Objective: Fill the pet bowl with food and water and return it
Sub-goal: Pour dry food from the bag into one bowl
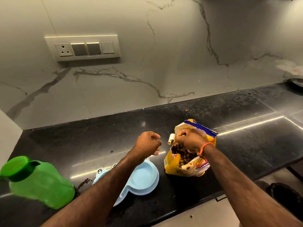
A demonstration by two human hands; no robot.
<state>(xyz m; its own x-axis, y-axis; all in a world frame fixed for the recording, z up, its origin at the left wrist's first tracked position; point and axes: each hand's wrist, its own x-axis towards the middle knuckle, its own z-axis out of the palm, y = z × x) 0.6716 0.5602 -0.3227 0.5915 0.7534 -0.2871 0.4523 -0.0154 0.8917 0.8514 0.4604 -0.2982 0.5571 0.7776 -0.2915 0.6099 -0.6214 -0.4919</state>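
Note:
A light blue double pet bowl (144,179) lies on the black counter (246,145), partly hidden under my left forearm; its visible right well holds nothing. To its right stands an open yellow pet food bag (178,167) full of brown kibble (182,153). My right hand (190,140) is at the bag's mouth, fingers curled on its torn top edge. My left hand (147,143) hovers just left of the bag with fingers closed in a loose fist; I cannot tell if it pinches anything. A green water bottle (39,181) with a green cap stands at the left.
A marble backsplash with a switch panel (83,48) rises behind the counter. One stray kibble (186,110) lies near the wall. The counter's front edge runs at lower right, with floor and a dark shoe (282,192) below. A wall corner closes the far left.

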